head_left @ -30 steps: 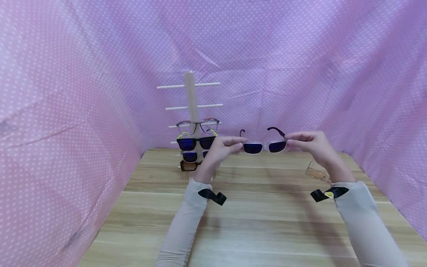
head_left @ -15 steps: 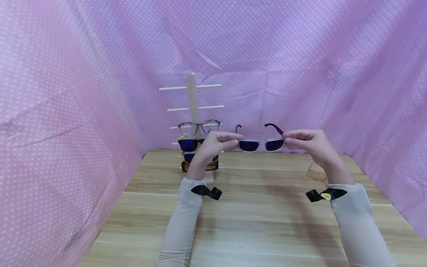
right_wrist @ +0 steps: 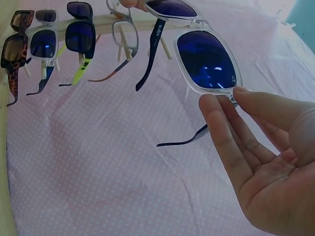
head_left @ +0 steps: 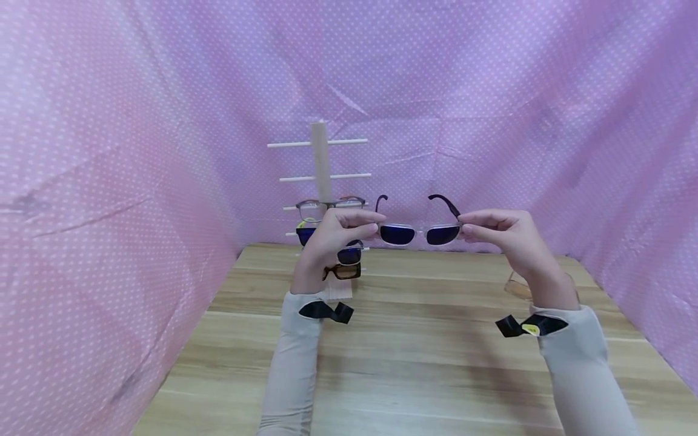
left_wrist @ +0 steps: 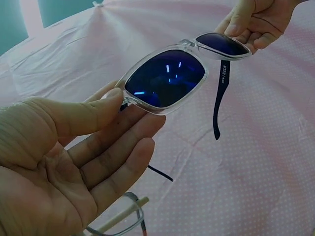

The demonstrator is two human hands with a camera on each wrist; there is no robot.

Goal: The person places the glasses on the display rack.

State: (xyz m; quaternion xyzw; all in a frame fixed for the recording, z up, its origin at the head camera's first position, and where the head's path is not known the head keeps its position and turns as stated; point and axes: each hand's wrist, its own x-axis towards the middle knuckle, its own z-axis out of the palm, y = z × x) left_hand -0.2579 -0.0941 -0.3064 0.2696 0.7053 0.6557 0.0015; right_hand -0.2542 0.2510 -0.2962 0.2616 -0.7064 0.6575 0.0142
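Held in the air between both hands is a pair of sunglasses point(head_left: 397, 234) with a clear frame, dark blue lenses and dark temples spread away from me. My left hand point(head_left: 332, 242) pinches its left corner between thumb and fingers. At the right corner my right hand point(head_left: 509, 245) pinches it likewise, as the right wrist view of the sunglasses point(right_wrist: 206, 61) shows. Just behind my left hand stands a wooden glasses rack point(head_left: 320, 160). It bears grey-framed eyeglasses point(head_left: 354, 203), black sunglasses point(head_left: 305, 235), clear-framed sunglasses point(head_left: 349, 256) and tortoiseshell sunglasses point(head_left: 346, 271), all partly covered by that hand.
Two upper pegs point(head_left: 349, 176) of the rack carry nothing. Amber-lensed glasses point(head_left: 518, 289) lie on the wooden table point(head_left: 414, 363) behind my right wrist, partly hidden. Pink dotted cloth point(head_left: 491, 91) surrounds the table at the back and sides.
Both hands have carried the sunglasses a little to the left and slightly upward, toward the rack. My left hand now covers more of the glasses on it. The grip is unchanged.
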